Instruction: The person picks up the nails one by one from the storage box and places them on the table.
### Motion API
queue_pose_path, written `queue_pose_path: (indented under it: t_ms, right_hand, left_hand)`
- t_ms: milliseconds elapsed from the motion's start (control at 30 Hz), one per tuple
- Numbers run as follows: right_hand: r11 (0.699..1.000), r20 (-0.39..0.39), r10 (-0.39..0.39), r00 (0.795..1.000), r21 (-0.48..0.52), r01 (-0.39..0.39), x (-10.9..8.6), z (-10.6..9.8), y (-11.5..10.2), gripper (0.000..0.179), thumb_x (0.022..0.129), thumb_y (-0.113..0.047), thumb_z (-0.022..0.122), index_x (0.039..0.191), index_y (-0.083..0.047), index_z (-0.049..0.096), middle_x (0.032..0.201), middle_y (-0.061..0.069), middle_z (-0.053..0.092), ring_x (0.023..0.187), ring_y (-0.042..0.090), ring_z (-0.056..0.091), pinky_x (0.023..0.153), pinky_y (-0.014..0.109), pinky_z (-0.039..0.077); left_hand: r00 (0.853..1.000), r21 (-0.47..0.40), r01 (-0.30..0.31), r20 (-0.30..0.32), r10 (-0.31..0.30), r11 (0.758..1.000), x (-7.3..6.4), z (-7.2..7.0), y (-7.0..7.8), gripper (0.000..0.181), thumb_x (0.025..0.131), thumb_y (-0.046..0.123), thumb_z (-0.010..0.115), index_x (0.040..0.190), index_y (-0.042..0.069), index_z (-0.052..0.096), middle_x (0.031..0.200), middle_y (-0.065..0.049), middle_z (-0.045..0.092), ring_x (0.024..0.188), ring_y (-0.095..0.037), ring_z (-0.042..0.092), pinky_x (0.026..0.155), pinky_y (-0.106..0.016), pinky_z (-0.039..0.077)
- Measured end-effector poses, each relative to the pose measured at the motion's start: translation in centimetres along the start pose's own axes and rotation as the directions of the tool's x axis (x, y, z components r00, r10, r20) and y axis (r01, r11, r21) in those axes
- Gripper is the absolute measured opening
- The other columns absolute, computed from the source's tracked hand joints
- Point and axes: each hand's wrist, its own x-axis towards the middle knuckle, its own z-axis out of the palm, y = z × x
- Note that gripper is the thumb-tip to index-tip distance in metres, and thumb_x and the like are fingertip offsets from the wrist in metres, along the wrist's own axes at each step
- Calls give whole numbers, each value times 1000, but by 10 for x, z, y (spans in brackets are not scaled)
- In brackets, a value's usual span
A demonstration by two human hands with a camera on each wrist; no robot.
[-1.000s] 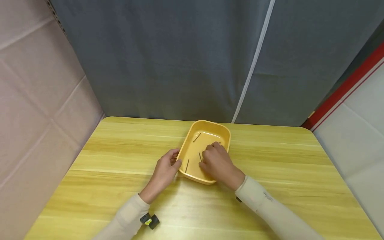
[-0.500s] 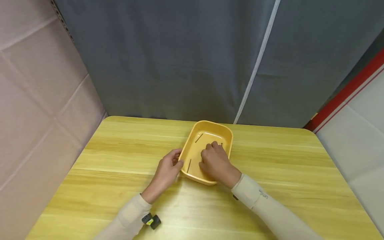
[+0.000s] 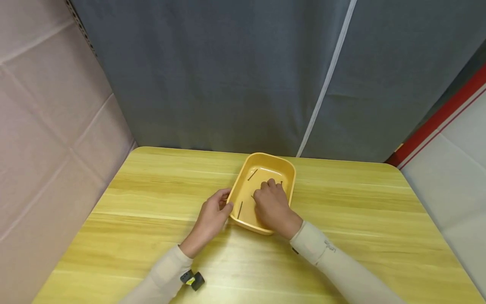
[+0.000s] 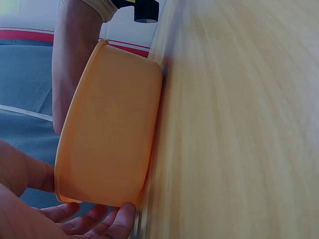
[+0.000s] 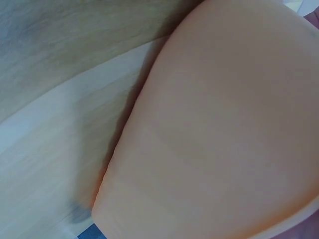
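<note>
A yellow plastic tray [image 3: 262, 158] stands on the wooden table. My left hand [image 3: 211, 213] holds its left side, thumb at the rim and fingers against the outer wall, as the left wrist view also shows. My right hand [image 3: 272, 205] reaches down inside the tray with its fingers curled; the fingertips are hidden. The end of a thin, dark, nail-like piece [image 3: 252, 196] shows beside it; whether the fingers pinch it cannot be seen. More such nails lie on the tray floor: one at the far left [image 3: 252, 174], one at the near left [image 3: 240, 210], one partly hidden at the right [image 3: 282, 183].
The wooden table [image 3: 152, 190] extends around the tray. A grey curtain [image 3: 212, 84] hangs behind its far edge. Pale panels stand to the left [image 3: 57, 105] and right [image 3: 452, 190]. A small black device [image 3: 193, 280] sits on the left wrist.
The nail beside my right hand was mostly visible, then disappeared behind the hand; now just its end shows, at another angle. The left hand keeps its hold, and the view shifted slightly.
</note>
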Motion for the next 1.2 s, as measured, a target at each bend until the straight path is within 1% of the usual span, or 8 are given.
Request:
queue_pose_path:
  t_ms: [100, 267, 400, 567, 700, 800, 933, 1200]
  right_hand:
    - [1000, 4, 7, 1000, 26, -7, -1, -1, 2, 18, 90, -2, 75, 73, -7, 72, 80, 16, 62, 90, 40, 61, 77, 54, 54]
    - [995, -3, 22, 1000, 96, -22, -4, -6, 6, 21, 86, 1, 72, 67, -7, 67, 85, 14, 64, 102, 43, 64, 83, 56, 55]
    - [989, -27, 40, 999, 142, -36, -8, -12, 10, 22, 84, 1, 70, 64, -6, 67, 92, 11, 68, 109, 42, 64, 86, 56, 55]
    - [983, -62, 53, 997, 180, -41, -13, -17, 14, 27, 85, 0, 70, 60, -8, 67, 106, 13, 76, 112, 42, 65, 89, 57, 56]
    - [979, -85, 58, 995, 199, -40, -18, -24, 16, 29, 86, -2, 74, 58, -10, 69, 112, 15, 78, 114, 42, 66, 91, 59, 56]
    - [975, -97, 63, 993, 216, -41, -22, -29, 18, 26, 86, -3, 76, 61, -9, 72, 114, 16, 78, 116, 41, 65, 94, 60, 55]
    - [972, -125, 68, 990, 233, -37, -29, -36, 21, 20, 86, -3, 78, 66, -8, 75, 115, 16, 78, 117, 40, 65, 94, 58, 55]
    - [967, -221, 66, 973, 256, -7, -42, -48, 27, 15, 85, 1, 76, 71, -5, 77, 113, 16, 78, 117, 41, 66, 97, 58, 57]
  left_hand:
    - [1000, 0, 6, 1, -6, 1000, -1, 0, 0, 48, 111, 7, 61, 157, -4, 53, 142, -19, 67, 127, -37, 67, 105, -55, 58]
    - [1000, -6, 8, -4, -8, 1000, -2, 1, 0, 49, 111, 6, 60, 158, -5, 52, 143, -20, 66, 129, -38, 65, 108, -56, 56]
    - [1000, -13, 2, -6, -2, 1000, -2, 1, 0, 48, 110, 6, 60, 157, -6, 53, 141, -20, 68, 126, -37, 67, 106, -54, 57]
    - [1000, -23, 6, -8, -6, 1000, -2, 2, 1, 48, 110, 5, 61, 156, -6, 54, 140, -20, 68, 125, -36, 67, 104, -53, 59]
    - [1000, -21, 6, -8, -6, 1000, -2, 2, 1, 47, 110, 6, 61, 155, -5, 55, 139, -20, 68, 124, -36, 67, 105, -54, 58]
    - [1000, -20, 4, -6, -4, 1000, -1, 1, 0, 48, 110, 6, 61, 156, -6, 54, 140, -20, 68, 125, -36, 66, 105, -55, 57]
    - [1000, -25, 9, -1, -9, 1000, -1, 1, -1, 48, 111, 7, 60, 157, -5, 53, 142, -20, 67, 127, -37, 66, 106, -54, 57]
    - [1000, -22, 17, -5, -17, 1000, 0, 0, -2, 48, 111, 7, 61, 157, -5, 54, 142, -20, 67, 127, -37, 66, 104, -54, 59]
